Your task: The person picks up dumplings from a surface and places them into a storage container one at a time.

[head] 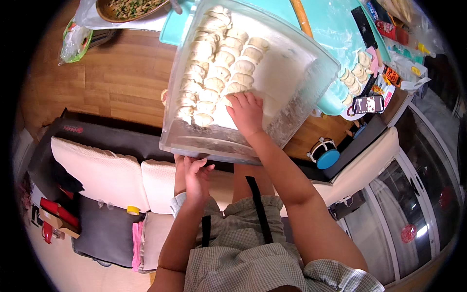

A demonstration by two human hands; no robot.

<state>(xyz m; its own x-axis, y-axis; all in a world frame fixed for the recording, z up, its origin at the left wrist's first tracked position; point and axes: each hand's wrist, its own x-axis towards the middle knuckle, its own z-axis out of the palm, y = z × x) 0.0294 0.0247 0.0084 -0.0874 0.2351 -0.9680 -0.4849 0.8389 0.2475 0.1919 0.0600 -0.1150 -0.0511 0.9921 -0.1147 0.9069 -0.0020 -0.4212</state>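
Note:
A large clear plastic bin (292, 131) dusted with white flour stands in front of me. Rows of pleated dumplings (220, 75) fill its left and middle parts. My right hand (248, 111) reaches over the bin's near side, its fingers bent around a dumpling (227, 101) at the near end of the third row. Much of that dumpling is hidden under the fingers. My left hand (197, 177) is just below the bin's near edge, fingers apart and holding nothing; whether a fingertip touches the edge I cannot tell.
More dumplings (354, 82) lie on a turquoise mat (328, 25) beside a phone (368, 104). A wooden rolling pin (302, 18) rests behind the bin. Filling sits in a bowl (127, 18) at the upper left. A blue stool (327, 158) and a sofa (98, 157) are nearby.

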